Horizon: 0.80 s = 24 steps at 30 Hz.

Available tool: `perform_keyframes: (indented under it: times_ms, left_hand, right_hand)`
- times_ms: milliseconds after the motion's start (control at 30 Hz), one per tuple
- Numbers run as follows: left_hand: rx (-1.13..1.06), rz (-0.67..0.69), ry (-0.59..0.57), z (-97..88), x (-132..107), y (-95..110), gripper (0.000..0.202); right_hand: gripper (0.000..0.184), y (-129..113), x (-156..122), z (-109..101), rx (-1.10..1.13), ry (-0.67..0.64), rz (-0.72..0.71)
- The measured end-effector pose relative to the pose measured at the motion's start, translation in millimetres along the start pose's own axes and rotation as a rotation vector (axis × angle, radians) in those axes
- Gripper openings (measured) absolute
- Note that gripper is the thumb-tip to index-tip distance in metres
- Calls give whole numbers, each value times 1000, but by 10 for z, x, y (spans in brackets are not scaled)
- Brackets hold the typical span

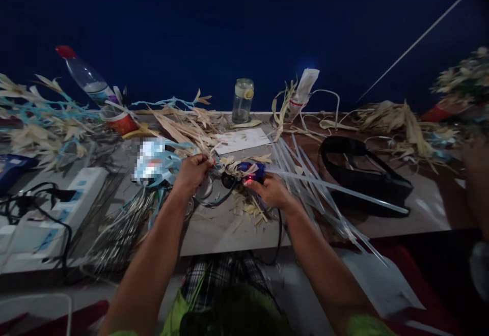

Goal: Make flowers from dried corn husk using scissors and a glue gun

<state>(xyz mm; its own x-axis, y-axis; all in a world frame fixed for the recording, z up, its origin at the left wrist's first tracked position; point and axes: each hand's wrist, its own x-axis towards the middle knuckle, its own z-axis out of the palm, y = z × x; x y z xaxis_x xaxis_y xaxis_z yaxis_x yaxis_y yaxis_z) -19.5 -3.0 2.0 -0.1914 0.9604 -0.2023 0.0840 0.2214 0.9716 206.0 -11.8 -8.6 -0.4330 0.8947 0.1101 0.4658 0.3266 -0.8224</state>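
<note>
My right hand (pixel 270 191) is wrapped round a blue hot glue gun (pixel 255 169) with a small red light lit. A long translucent glue stick runs out of its back end to the right. Its dark cable hangs down past the table's front edge. Left of the gun's nozzle, my left hand (pixel 193 174) is closed in a pinch, its fingertips beside pale strips; what exactly they hold is too small to make out. Light blue ribbon (pixel 171 165) lies just left of that hand. Dried husk scraps (pixel 252 207) are scattered below the gun.
A bundle of thin wires (pixel 124 231) and a white power strip (pixel 74 214) lie at left. Behind stand a glass jar (pixel 243 101) and a tilted plastic bottle (pixel 86 76). Loose glue sticks (pixel 324 206) and a black strapped object (pixel 367 183) are at right. Another person's arm shows far right.
</note>
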Motion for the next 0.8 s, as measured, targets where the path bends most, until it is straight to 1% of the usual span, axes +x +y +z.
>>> perform_keyframes:
  times_ms: [100,267,500,633,800]
  left_hand:
    - [24,7,1,-9,17,-26,21]
    - [30,18,-2,-37,55,-64,23]
    - [-24,-3,-18,-27,59,-74,23]
    - [-24,1,-2,-22,63,-85,23]
    - [-45,-10,1,-39,81,-78,23]
  right_hand:
    - [33,-26,-6,1,-27,2,11]
    - [33,-49,-28,12,-68,-27,80]
    - [33,-52,-45,32,-22,-10,50]
    - [36,-47,-48,53,-76,-26,99]
    - [38,-37,-58,37,-99,-51,104]
